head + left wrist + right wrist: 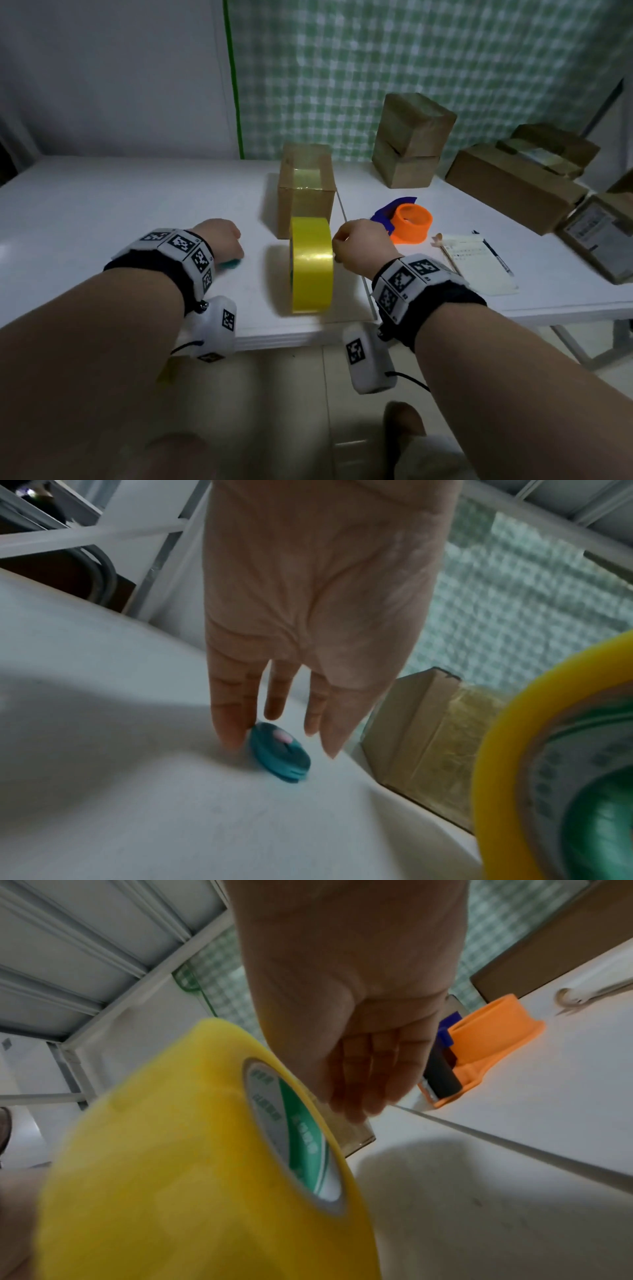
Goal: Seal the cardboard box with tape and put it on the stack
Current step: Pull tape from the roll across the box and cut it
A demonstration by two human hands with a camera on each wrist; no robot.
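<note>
1. The left hand (318,610) reaches down with straight fingers (227,723) to the white surface (137,791).
2. One fingertip touches a small round teal cutter (279,753).
3. A brown taped cardboard box (428,737) stands behind a big yellow tape roll (507,737).

Orange tape dispenser (410,223) with a blue part, sitting on the white table (137,205). Notepad (479,263) and pen (496,255) right beside it. Small teal round gadget (279,752) over on the left. Green checkered backdrop (445,61) behind.
</note>
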